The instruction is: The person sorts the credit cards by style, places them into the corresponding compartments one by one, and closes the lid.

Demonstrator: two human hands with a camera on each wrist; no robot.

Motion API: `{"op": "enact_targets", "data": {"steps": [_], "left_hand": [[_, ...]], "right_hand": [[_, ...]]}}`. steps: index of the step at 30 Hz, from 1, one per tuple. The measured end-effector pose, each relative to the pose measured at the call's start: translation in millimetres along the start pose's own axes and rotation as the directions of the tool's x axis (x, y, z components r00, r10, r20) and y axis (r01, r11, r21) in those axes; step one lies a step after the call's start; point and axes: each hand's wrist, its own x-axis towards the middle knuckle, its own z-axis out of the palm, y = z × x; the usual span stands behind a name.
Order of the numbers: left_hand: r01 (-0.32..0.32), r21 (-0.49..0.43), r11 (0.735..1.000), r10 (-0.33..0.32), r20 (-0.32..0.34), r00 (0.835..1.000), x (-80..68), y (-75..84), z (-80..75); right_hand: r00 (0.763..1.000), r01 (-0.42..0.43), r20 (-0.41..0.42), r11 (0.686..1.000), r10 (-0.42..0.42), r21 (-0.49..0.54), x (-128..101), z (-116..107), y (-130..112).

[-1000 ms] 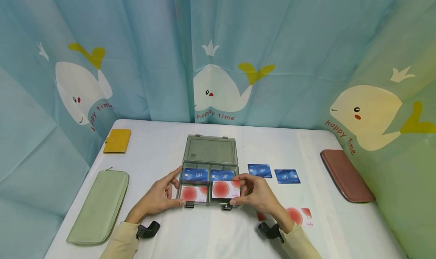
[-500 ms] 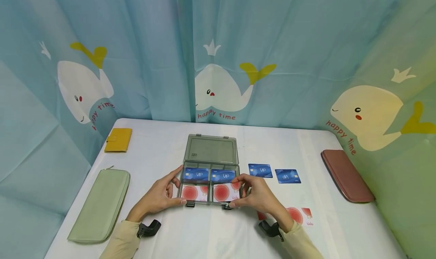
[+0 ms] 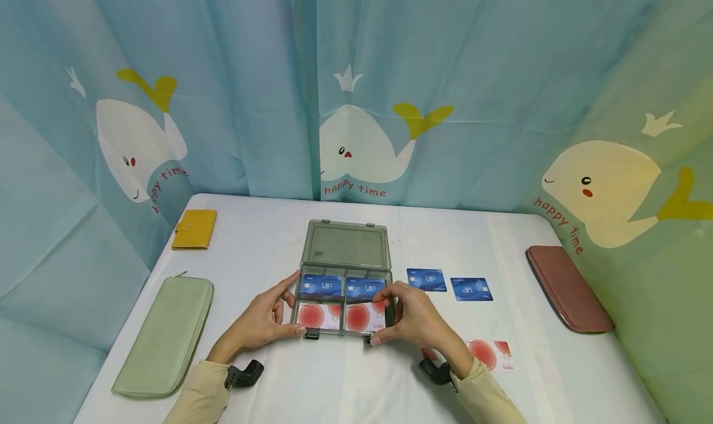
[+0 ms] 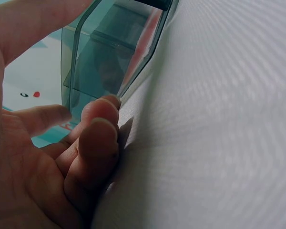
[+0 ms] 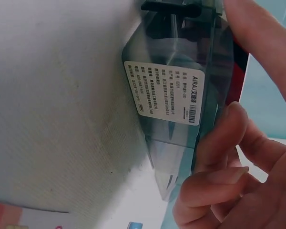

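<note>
Mid-tabletop (image 3: 262, 238): left fingers (image 3: 286, 331) grip "AIRAJ"-labelled box (image 3: 346, 244); right fingers (image 3: 385, 334) pinch red-circled card (image 3: 358, 317) near blue "VIP" cards (image 3: 321, 286).

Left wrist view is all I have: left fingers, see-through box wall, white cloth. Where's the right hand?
Observer: The right hand is at the front right corner of the box, touching a red-and-white card.
Operator: Back row of the box?
Observer: A blue VIP card shows in each half.
Operator: Any blue ones outside?
Observer: Yes, two loose blue cards lie to the right.
</note>
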Motion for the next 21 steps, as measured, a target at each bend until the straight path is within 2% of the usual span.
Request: {"op": "enact_targets", "data": {"steps": [11,21], "left_hand": [[-0.003,0.004,1.0,0.003,-0.005,1.0,0.2,-0.6,0.5],[-0.025,0.007,1.0,0.025,-0.008,1.0,0.3,-1.9,0.4]], "right_hand": [[0.998,0.047,0.042,0.992,-0.043,-0.113,2.2,-3.2,-3.5],[0.996,0.074,0.057,0.996,-0.071,-0.046,2.7,-8.2,-2.5]]}}
